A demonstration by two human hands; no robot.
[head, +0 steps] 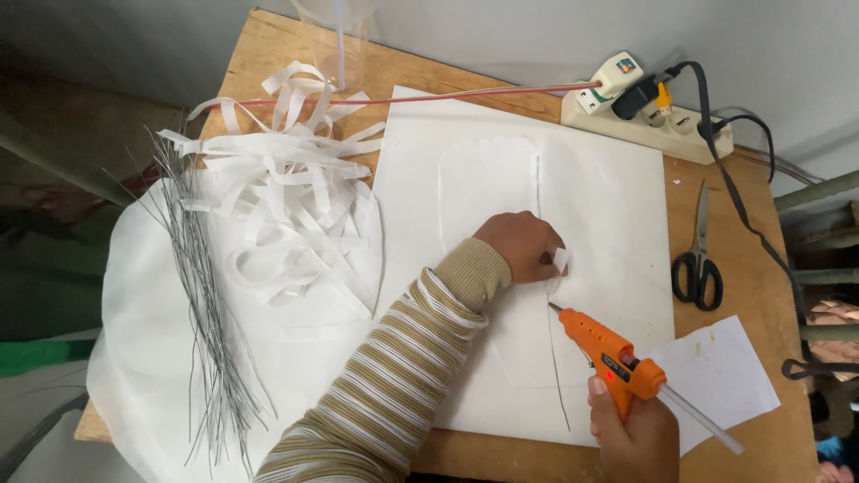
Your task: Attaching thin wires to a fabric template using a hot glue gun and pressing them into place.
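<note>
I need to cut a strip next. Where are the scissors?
The scissors lie at the table's right side, between the white sheet and the black cable, below the power strip.

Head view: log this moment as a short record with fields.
left hand: presses a small white strip onto the white sheet
right hand: grips an orange glue gun, nozzle aimed at a thin wire on the sheet
table left: pile of white strips, bundle of wires
table right: scissors, power strip, small paper
</note>
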